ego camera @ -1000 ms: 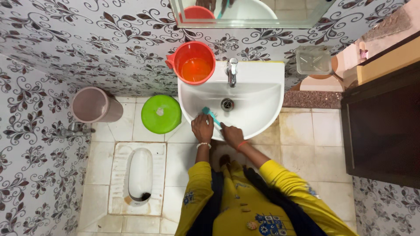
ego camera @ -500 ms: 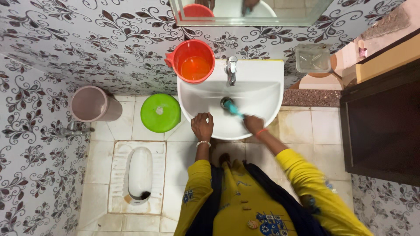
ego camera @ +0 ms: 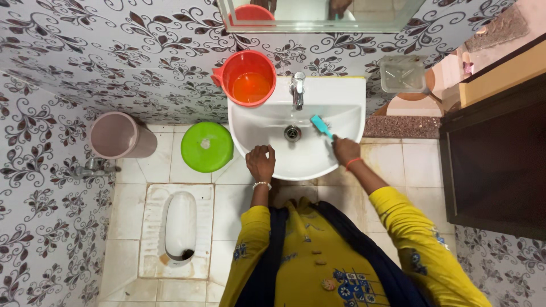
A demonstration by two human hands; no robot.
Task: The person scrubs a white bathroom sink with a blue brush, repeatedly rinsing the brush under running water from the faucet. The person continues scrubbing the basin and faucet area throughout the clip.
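A white wash basin (ego camera: 267, 128) hangs on the patterned wall, with a chrome tap (ego camera: 297, 90) at the back and a drain (ego camera: 292, 133) in the middle. My right hand (ego camera: 345, 150) grips a small teal brush (ego camera: 321, 125), whose head lies against the basin's inner right side. My left hand (ego camera: 260, 161) rests on the basin's front left rim, fingers curled over the edge. A red mug (ego camera: 249, 78) with water in it stands on the basin's back left corner.
A green-lidded bucket (ego camera: 206, 146) and a pinkish bin (ego camera: 118, 135) stand on the floor left of the basin. A squat toilet pan (ego camera: 180, 226) is set in the tiles at lower left. A dark cabinet (ego camera: 495, 159) fills the right side. A clear container (ego camera: 403, 74) hangs on the wall.
My right hand has swept the brush from the basin's front left, across the drain, to the right inner wall. My left hand has stayed on the rim.
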